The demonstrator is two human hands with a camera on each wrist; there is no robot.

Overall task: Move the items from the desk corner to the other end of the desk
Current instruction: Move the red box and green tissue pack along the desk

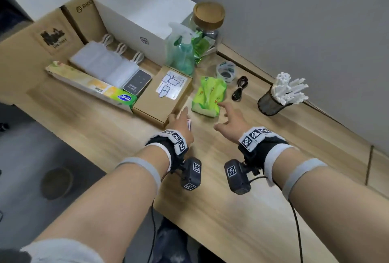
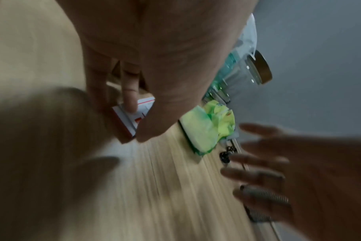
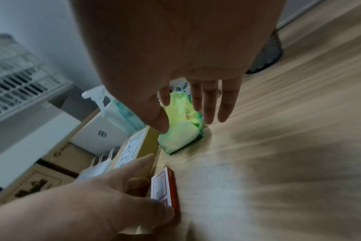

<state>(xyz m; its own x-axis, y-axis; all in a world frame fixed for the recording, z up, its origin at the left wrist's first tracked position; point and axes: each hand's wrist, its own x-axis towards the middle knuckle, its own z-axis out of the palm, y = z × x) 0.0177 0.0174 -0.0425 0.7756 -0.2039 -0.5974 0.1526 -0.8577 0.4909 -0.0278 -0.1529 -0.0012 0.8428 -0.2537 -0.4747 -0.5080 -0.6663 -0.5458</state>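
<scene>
My left hand [image 1: 179, 120] pinches a small red-and-white box [image 1: 189, 125] just above the wooden desk [image 1: 210, 210], beside a flat brown carton [image 1: 166, 92]. The left wrist view shows the thumb and fingers of the left hand [image 2: 134, 124] round the small box [image 2: 127, 120]. My right hand [image 1: 226, 115] hovers open, fingers spread, just short of a green tissue pack [image 1: 208, 96] lying on the desk. In the right wrist view the right hand's fingers [image 3: 210, 104] hang over the tissue pack [image 3: 181, 130], with the small box [image 3: 164, 187] lower left.
At the back stand a spray bottle [image 1: 182, 52], a lidded glass jar [image 1: 208, 20] and a white box [image 1: 143, 16]. A tape roll [image 1: 225, 70], a coiled black cable [image 1: 240, 88] and a mesh cup [image 1: 273, 102] lie right. A long film box [image 1: 90, 83] lies left.
</scene>
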